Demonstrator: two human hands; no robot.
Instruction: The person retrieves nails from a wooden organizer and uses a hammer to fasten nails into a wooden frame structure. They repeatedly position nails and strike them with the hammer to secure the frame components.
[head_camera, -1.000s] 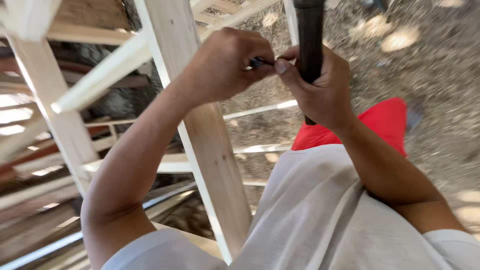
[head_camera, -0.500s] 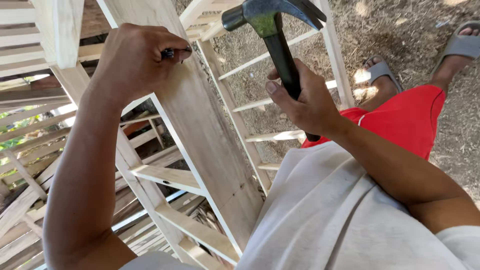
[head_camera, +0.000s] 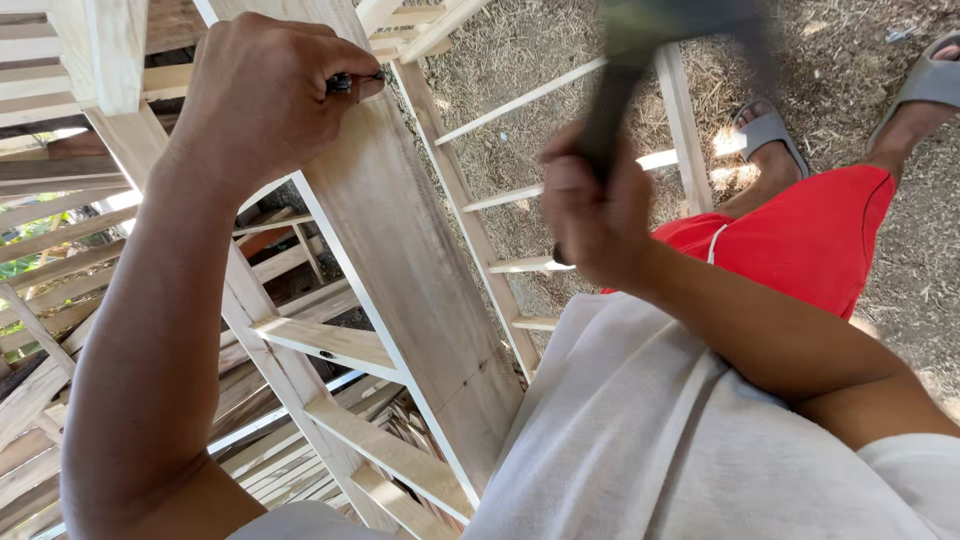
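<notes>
My left hand (head_camera: 265, 95) pinches a small dark nail (head_camera: 345, 82) against the face of a pale wooden board (head_camera: 420, 270) that slants down through the middle of the view. My right hand (head_camera: 595, 215) grips the black handle of a hammer (head_camera: 640, 60), whose head is motion-blurred near the top edge, to the right of the nail. The hammer is apart from the nail and the board.
A frame of thin wooden slats (head_camera: 330, 345) spreads under and left of the board, with more rungs (head_camera: 520, 100) to its right. My red shorts (head_camera: 790, 240), white shirt and sandalled feet (head_camera: 765, 130) stand on straw-strewn ground (head_camera: 540, 50).
The left hand moved from beside the right hand to the board's upper left with the nail. The hammer, upright half a second ago, is now blurred and swinging.
</notes>
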